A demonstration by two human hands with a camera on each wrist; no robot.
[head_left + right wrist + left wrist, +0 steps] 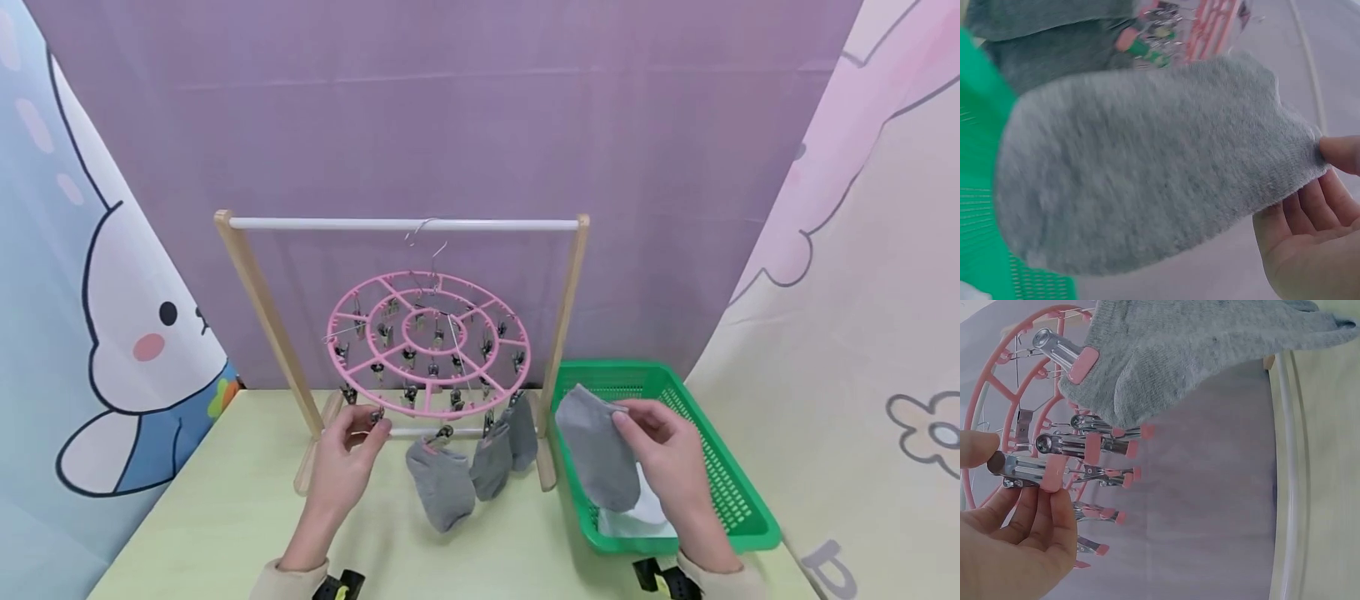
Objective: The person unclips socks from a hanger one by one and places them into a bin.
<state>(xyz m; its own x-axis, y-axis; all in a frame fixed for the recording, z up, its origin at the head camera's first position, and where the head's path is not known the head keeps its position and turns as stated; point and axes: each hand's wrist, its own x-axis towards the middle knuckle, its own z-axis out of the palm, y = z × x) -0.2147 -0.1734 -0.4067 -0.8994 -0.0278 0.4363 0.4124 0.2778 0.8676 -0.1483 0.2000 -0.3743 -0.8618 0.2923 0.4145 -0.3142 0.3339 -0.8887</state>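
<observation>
My left hand [347, 446] pinches a metal clip [1029, 470] with pink tips between thumb and fingers, at the near left edge of the round pink hanger [429, 412]. In my right hand [667, 446] a grey sock [598, 450] is held by its cuff, thumb on one side and fingers on the other. The sock hangs over the left part of the green basket [750, 500]. Beside my left hand, a grey sock [442, 487] hangs from a clip on the hanger. Two further grey socks [492, 462] hang to its right.
A wooden stand with a white rod [337, 224] carries the hanger. Several bare clips [410, 394] dangle from its rings. White cloth [637, 517] lies in the basket. Behind the table [210, 500] hangs a purple curtain [465, 125].
</observation>
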